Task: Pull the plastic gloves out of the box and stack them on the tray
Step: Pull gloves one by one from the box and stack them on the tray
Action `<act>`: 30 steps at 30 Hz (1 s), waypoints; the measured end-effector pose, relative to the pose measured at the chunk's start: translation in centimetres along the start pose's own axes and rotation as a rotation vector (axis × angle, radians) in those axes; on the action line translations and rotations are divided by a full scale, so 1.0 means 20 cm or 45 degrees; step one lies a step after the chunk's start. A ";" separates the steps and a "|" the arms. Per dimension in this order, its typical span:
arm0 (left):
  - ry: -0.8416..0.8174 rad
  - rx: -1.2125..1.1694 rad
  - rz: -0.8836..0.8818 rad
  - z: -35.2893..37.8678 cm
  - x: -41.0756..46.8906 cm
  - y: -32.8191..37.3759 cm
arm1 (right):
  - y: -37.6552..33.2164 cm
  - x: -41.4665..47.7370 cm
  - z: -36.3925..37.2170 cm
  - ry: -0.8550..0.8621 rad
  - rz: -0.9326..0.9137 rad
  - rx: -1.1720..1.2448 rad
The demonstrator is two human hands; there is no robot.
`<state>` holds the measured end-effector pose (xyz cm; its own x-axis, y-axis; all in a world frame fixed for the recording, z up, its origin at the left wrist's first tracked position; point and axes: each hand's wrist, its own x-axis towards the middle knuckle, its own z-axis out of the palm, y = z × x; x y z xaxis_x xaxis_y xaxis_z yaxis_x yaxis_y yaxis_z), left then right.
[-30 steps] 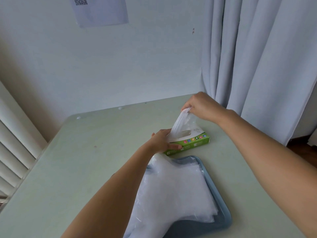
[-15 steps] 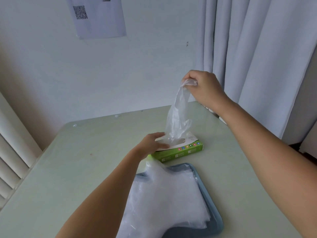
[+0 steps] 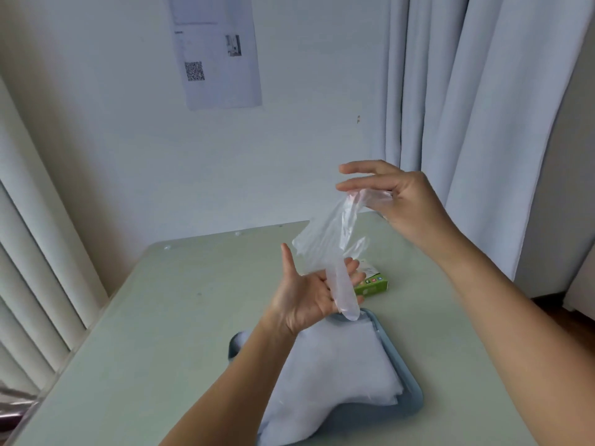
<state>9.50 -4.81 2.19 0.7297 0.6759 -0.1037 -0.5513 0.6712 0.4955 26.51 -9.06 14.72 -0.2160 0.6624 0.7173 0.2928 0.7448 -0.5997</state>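
Head view. Pinching the cuff of one clear plastic glove between thumb and fingers of the right hand, high above the far end of the tray. Meeting its dangling fingers with the left hand, palm up and spread, grasping nothing, just above the tray's far edge. Fully clear of the box, which lies just beyond the tray, half hidden behind that left hand. On the tray, already a stack of gloves, spilling over the near rim.

Likely trouble: losing the film from so light a pinch, or having it cling to the open palm instead of settling, and so landing it crumpled or off to the tray's side on the table. Also possible: nudging the overhanging stack off the near rim when laying this one down. With nothing weighing the box, dragging or tipping it toward the tray on the next pull.

Against half a second ago: lower end of the glove no longer caught in the box slot. Left hand lifted off the box top and turned palm up. Right hand's fingers stretched out rather than bunched.
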 end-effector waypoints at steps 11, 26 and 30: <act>0.481 0.868 0.769 0.01 -0.47 0.02 | 0.25 -0.46 0.15 0.198 1.035 1.089; 0.869 1.450 0.457 -0.10 -0.62 -0.02 | 0.31 -0.57 0.40 -0.055 1.306 0.170; 1.203 1.909 0.388 -0.22 -0.61 -0.07 | 0.39 -0.63 0.44 -0.267 1.163 -0.444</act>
<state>-0.48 -12.66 -1.11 -0.0668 0.9977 -0.0093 0.5814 0.0465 0.8123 23.30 -10.90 -2.04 0.0784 0.9949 -0.0637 0.6783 -0.1001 -0.7279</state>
